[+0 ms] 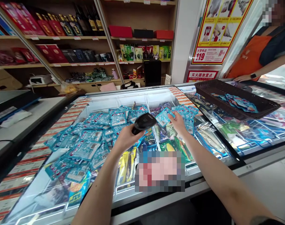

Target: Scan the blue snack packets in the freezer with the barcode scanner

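Note:
My left hand [127, 137] is wrapped round the handle of a black barcode scanner [144, 122], whose head faces right. In my right hand [179, 123] is a small blue packet [163, 117], pinched at its right edge, just right of the scanner's head. A wide heap of similar blue packets [86, 145] spreads over the chest freezer's glass top to the left, many with barcodes showing. More blue packets [188, 116] lie beside and behind my right hand. The scanner's grip is mostly hidden by my fingers.
A dark basket [271, 107] with several blue packets stands at the right. Behind it, a person in an orange apron [246, 59] rests a hand on the freezer. Shelves of boxes and bottles [86, 23] line the back. A pixelated patch covers the front middle.

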Demonstrator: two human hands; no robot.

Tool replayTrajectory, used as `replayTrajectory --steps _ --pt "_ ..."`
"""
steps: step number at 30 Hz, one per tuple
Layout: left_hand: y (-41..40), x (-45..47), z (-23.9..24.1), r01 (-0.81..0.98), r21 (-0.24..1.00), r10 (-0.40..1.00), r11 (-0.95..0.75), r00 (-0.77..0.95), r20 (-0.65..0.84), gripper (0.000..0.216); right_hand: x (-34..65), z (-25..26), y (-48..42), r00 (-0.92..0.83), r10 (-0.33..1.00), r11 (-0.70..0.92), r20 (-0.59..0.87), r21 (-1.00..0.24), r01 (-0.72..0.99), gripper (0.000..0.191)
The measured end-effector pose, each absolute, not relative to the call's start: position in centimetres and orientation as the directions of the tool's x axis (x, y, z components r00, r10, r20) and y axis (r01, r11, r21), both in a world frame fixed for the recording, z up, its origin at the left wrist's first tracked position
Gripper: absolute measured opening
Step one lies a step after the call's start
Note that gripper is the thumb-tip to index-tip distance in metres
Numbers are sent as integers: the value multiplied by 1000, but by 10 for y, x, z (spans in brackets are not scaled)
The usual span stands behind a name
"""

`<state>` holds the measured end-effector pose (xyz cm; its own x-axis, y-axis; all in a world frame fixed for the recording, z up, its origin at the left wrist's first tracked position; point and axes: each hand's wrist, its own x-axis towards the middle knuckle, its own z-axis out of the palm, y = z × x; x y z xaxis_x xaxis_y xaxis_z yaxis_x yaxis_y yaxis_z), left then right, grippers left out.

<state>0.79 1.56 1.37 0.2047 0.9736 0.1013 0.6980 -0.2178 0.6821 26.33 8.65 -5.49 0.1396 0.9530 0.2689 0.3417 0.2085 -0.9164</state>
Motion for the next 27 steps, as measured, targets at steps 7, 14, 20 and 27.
replayTrajectory --steps 7,14,20,27 --pt "15 9 15 719 663 974 -210 212 79 38 260 -55 86 120 965 234 233 -972 3 36" --pt "13 9 16 735 643 973 -216 218 77 38 258 -53 84 160 964 222 213 -974 -40 36" --pt "14 10 15 747 628 972 -217 222 72 37 257 -49 81 156 967 207 201 -978 -20 35" --pt "13 10 16 751 623 970 -220 237 56 40 257 -49 80 131 969 215 211 -977 -12 36"
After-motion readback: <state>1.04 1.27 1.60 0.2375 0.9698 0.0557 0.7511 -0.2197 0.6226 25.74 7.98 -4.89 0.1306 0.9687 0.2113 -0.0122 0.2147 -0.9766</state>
